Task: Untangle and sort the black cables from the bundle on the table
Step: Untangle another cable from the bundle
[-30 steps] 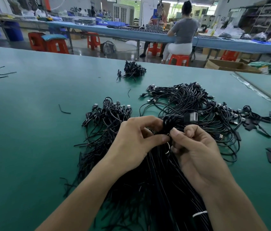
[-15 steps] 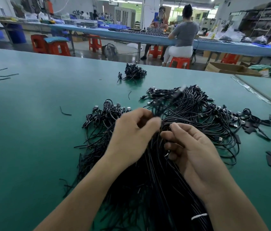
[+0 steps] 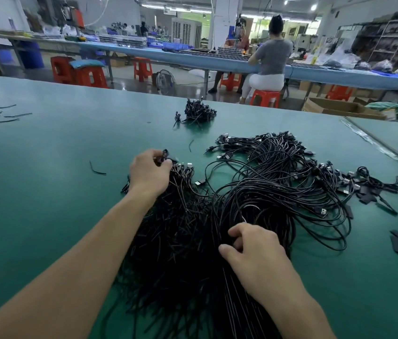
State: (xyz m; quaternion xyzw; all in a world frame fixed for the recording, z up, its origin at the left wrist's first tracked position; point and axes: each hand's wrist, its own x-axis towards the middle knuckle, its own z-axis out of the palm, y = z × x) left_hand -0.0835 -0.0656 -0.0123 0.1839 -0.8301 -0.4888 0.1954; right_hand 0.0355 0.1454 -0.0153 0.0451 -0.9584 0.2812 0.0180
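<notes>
A: What's the surface and room?

B: A green tabletop in a workshop. At 1 o'clock a person sits on a red stool at a long blue bench.

A: And the black cables?

B: Tangled at centre, spreading toward 2 o'clock. A small separate pile lies at 12.

A: The hands?

B: Half a second ago they met mid-bundle. Now the left hand has moved out to 11 o'clock, its grip pinched on a cable end. The right hand has dropped to 5 o'clock, its grip curled round strands of the cables.
</notes>
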